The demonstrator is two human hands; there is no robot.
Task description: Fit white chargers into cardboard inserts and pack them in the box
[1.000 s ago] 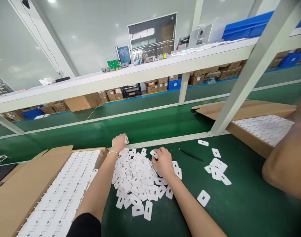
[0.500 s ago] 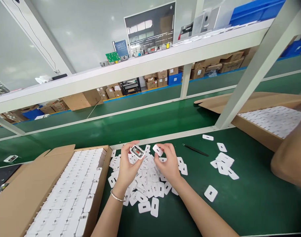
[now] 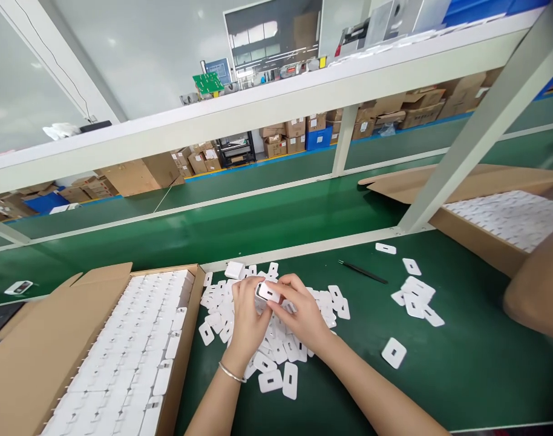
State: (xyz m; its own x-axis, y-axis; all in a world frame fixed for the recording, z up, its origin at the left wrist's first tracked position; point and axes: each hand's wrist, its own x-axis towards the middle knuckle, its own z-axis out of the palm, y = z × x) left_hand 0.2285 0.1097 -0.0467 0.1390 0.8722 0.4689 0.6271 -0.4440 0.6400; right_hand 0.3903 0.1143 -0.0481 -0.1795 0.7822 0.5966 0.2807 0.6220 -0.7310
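Above a pile of white slotted plates [image 3: 270, 380], my left hand [image 3: 249, 309] grips a small white housing [image 3: 259, 293]. My right hand [image 3: 299, 309] pinches a white slotted plate [image 3: 270, 292] against the housing's open face, slightly tilted, so most of the opening is covered. Behind my left hand a white block [image 3: 234, 270] rests at the back of the pile. Black tweezers [image 3: 362, 271] lie to the right, and more plates [image 3: 415, 297] are scattered past them.
An open carton [image 3: 170, 393] of white housings stands at the left. Another carton [image 3: 476, 242] with white parts is at the right, beside another person's arm [image 3: 537, 290]. A slanted post [image 3: 467, 133] holds a shelf [image 3: 276, 100].
My hands have come together, and the plate in my right hand has moved left onto the housing. The view has shifted slightly. A white block now shows behind my left hand.
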